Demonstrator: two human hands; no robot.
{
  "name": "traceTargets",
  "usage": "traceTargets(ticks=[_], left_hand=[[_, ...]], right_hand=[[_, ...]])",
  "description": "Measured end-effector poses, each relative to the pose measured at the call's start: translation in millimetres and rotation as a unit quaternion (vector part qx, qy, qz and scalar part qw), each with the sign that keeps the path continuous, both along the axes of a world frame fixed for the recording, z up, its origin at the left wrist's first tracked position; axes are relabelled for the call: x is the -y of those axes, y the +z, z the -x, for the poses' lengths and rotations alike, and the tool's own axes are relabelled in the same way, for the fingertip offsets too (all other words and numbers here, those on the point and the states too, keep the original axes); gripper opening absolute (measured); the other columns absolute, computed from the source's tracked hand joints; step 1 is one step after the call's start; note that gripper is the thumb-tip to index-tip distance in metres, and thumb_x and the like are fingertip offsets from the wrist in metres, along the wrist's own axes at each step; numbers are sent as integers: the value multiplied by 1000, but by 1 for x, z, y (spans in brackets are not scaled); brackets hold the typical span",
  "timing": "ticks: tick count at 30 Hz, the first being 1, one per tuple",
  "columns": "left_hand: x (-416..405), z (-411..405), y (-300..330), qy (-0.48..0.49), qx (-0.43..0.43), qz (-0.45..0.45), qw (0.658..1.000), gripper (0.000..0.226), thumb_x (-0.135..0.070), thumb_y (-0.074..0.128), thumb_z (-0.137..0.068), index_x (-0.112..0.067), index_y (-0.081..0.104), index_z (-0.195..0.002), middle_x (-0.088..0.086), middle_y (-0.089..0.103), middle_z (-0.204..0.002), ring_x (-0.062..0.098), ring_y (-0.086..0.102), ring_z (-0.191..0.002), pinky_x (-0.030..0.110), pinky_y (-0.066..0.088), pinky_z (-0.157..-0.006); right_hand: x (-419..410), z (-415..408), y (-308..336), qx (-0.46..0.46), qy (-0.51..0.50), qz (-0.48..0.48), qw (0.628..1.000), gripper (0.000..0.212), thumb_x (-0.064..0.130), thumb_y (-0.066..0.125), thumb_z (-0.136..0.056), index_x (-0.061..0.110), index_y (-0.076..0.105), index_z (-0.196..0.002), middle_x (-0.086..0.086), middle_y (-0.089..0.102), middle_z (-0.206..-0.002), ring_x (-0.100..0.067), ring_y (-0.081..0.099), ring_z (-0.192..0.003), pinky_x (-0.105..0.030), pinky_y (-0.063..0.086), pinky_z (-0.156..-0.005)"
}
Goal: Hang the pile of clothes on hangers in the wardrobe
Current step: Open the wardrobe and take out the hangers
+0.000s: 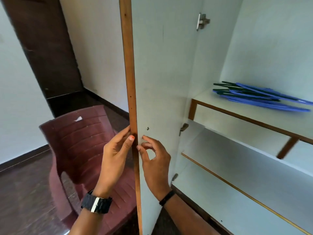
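Note:
The wardrobe door stands open, white inside with a brown wooden edge. My left hand grips that wooden edge from the outer side, thumb on the edge. My right hand touches the door's inner white face beside the edge with its fingertips, fingers loosely curled. Inside the wardrobe, several blue and dark hangers lie in a stack on the upper shelf. No clothes are in view.
A maroon plastic chair stands just left of the door, behind my left hand. A dark brown room door is at the back left. Lower wardrobe shelves are bare. The floor is dark.

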State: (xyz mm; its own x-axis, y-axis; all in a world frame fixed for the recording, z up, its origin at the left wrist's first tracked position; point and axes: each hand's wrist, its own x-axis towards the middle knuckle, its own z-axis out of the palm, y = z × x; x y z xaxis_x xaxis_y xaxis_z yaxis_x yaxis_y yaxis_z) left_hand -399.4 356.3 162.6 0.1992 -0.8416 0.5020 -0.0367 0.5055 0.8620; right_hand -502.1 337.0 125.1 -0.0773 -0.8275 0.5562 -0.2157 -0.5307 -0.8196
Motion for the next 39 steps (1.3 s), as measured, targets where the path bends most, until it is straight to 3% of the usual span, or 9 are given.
traceTargets(ticks=[4,7,10,13,23,28,32,35,39], left_hand=[[24,-41,1,64,-14,-6,998,33,-4,54,-89,-16,60,-119,-17,71,-106,4,65,-103,16,51,-86],[43,-68,3,96,-15,-14,995,30,1,55,-89,-18,65,-110,-17,72,-100,4,66,-100,14,51,-83],[57,-89,3,104,-21,-18,994,28,-2,56,-89,-17,66,-110,-13,72,-103,7,66,-103,14,51,-83],[69,-102,0,111,-31,-19,993,28,-1,55,-89,-17,65,-111,-15,72,-102,5,65,-103,13,51,-82],[87,-105,-15,191,-51,-18,980,24,-16,55,-92,-28,68,-110,1,70,-110,16,65,-106,28,53,-89],[83,-84,-19,308,-47,-35,950,19,-14,56,-94,-17,63,-112,-4,68,-104,4,64,-91,17,52,-78],[66,-54,-29,379,-34,-60,923,28,-18,60,-93,-16,56,-120,1,62,-117,12,61,-100,12,48,-78],[54,-18,-32,386,-33,-57,920,27,-14,58,-94,-16,54,-121,-4,59,-119,5,59,-95,4,45,-71],[52,40,-41,328,-12,-55,943,24,-12,56,-95,-25,53,-115,-6,60,-113,3,59,-91,5,44,-70]], right_hand=[[32,-33,4,-39,33,37,998,59,25,75,-81,28,47,-133,9,53,-129,-1,45,-121,-14,38,-102],[63,-48,12,-86,61,-14,994,95,42,79,-73,37,19,-146,4,18,-157,-9,16,-143,-23,23,-113],[90,-60,16,-135,90,-60,985,111,55,77,-68,45,-1,-146,9,-6,-160,-15,-1,-148,-44,22,-117],[102,-75,14,-143,82,-51,985,113,58,76,-68,48,-6,-144,11,-12,-159,-16,-4,-148,-47,23,-117],[117,-97,11,-173,39,-39,983,115,74,61,-64,38,-5,-150,1,-6,-161,-24,5,-147,-48,28,-113],[116,-84,16,-165,95,-59,980,102,48,71,-79,35,1,-151,-1,-2,-161,-26,8,-147,-46,25,-114],[110,-49,15,-151,160,-78,972,88,33,69,-86,33,9,-152,-1,18,-157,-21,19,-144,-33,27,-111],[99,-19,10,-144,187,-105,966,79,31,67,-88,28,18,-151,0,29,-151,-16,26,-140,-21,25,-104],[89,32,1,-139,173,-137,965,71,30,67,-89,26,26,-147,-3,39,-142,-15,36,-133,-24,31,-104]])
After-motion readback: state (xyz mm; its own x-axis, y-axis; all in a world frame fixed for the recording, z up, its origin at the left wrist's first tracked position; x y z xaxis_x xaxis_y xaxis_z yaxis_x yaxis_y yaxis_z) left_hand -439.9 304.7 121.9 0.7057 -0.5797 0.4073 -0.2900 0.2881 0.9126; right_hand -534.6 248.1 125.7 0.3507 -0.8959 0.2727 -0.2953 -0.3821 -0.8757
